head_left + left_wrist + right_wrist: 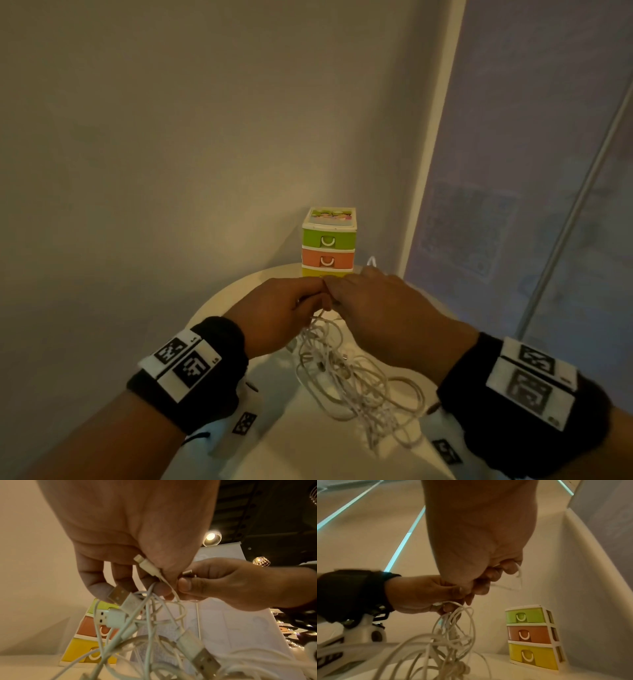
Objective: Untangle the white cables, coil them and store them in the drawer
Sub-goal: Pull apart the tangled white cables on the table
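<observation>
A tangle of white cables hangs from both hands above the round white table, its lower loops resting on the top. My left hand pinches a strand of the bunch; a small white plug sticks out between its thumb and fingers, and several USB plugs dangle below. My right hand meets it fingertip to fingertip and pinches a cable end. The small drawer unit with green, orange and yellow drawers stands behind the hands, all drawers closed.
The table stands in a corner, a beige wall behind and a bluish panel to the right. The drawer unit is at the table's far edge. A white cable loop shows behind my right hand.
</observation>
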The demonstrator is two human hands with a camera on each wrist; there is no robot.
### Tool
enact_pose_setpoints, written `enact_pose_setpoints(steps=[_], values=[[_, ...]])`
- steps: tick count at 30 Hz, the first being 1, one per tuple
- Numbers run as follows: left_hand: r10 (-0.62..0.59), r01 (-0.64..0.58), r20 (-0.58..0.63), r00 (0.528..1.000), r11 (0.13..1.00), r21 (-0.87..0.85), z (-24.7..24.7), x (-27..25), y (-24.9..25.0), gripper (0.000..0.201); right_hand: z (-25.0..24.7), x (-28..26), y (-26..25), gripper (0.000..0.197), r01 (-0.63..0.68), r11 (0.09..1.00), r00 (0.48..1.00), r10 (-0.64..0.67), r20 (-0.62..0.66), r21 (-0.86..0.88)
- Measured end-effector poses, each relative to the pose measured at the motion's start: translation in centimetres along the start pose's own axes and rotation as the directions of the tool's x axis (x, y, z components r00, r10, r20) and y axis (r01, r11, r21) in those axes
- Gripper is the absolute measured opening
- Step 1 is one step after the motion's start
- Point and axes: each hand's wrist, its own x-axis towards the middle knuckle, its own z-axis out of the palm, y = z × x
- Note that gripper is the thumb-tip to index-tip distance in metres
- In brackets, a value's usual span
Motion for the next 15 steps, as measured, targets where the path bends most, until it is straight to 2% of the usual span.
enact_pose_setpoints(steps=[2,5,9,11,13,15], values=[[-0.036,0.036,-0.006,0.999,0.999,-0.014,-0.2,0.1,-0.2,0.024,0.0,0.3,0.6,0.015,-0.067,0.997,0.997,0.068,-0.03,0.025],[-0.08,0.081,0.054,0.995,0.997,-0.009,-0.5,-0.1,-0.9,0.024,-1.0,0.5,1.8,0.019,-0.168,0.986,0.983,0.167,-0.071,-0.013],[-0.147,0.14,0.139,0.979,0.988,0.061,-0.8,-1.1,-2.4,0.026,-2.6,-0.4,5.8,0.02,-0.389,0.92,0.892,0.365,-0.265,-0.042],[-0.161,0.162,0.125,0.979,0.987,0.005,-1.1,-1.3,-2.5,0.028,-2.6,-0.9,7.0,0.022,-0.425,0.901,0.889,0.4,-0.221,-0.08],[-0.17,0.174,0.092,0.981,0.984,-0.038,-1.3,-1.1,-1.8,0.03,-1.9,-1.3,6.6,0.024,-0.39,0.91,0.919,0.374,-0.126,-0.144],[-0.162,0.163,0.089,0.983,0.987,-0.004,-1.4,-0.7,-0.9,0.03,-0.9,-1.3,5.4,0.029,-0.343,0.933,0.938,0.335,-0.091,-0.105]])
